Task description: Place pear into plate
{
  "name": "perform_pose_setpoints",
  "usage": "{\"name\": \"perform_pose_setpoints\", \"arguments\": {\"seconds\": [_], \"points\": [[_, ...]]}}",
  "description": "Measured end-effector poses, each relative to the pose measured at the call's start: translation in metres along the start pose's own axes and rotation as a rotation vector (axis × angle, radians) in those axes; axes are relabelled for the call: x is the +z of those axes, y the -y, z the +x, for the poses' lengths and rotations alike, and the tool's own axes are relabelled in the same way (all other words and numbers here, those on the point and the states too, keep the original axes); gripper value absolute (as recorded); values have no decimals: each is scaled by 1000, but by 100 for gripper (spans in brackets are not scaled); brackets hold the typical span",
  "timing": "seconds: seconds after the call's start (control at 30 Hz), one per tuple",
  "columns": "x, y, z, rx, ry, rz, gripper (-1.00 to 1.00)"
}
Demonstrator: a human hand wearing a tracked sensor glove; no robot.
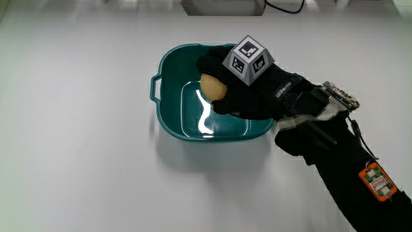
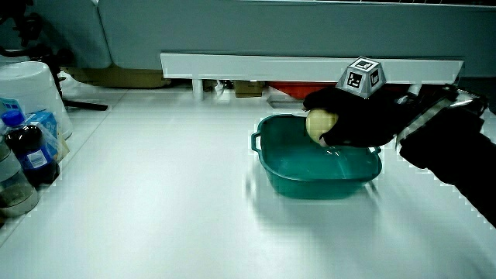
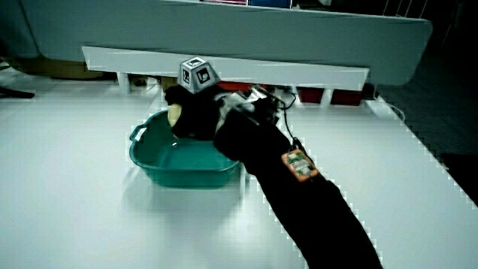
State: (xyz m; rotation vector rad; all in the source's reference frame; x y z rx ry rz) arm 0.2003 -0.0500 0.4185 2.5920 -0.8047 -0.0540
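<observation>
A teal plate [image 1: 168, 122] with raised walls and a small handle sits on the white table; both side views show the plate [image 2: 287, 174] [image 3: 153, 168] too. The gloved hand [image 1: 248, 90] hovers over its inside, fingers curled around a yellowish pear [image 1: 213, 87]. In a side view the pear [image 2: 318, 124] is held a little above the plate's floor, level with its rim. The pear [image 3: 175, 114] peeks out from under the hand [image 3: 196, 112]. The patterned cube [image 1: 248, 60] rides on the hand's back.
Bottles [image 2: 29, 155] and a white container [image 2: 27, 89] stand at the table's edge in a side view. A low white partition [image 2: 310, 67] runs along the table's end. A cable and small orange device [image 1: 378, 180] sit on the forearm.
</observation>
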Motion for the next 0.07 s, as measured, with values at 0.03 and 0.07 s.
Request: {"name": "perform_pose_setpoints", "arguments": {"seconds": [0.03,0.07], "points": [[1,0,-1,10,-6,1,-100],[0,0,1,3,-13,1,-100]]}}
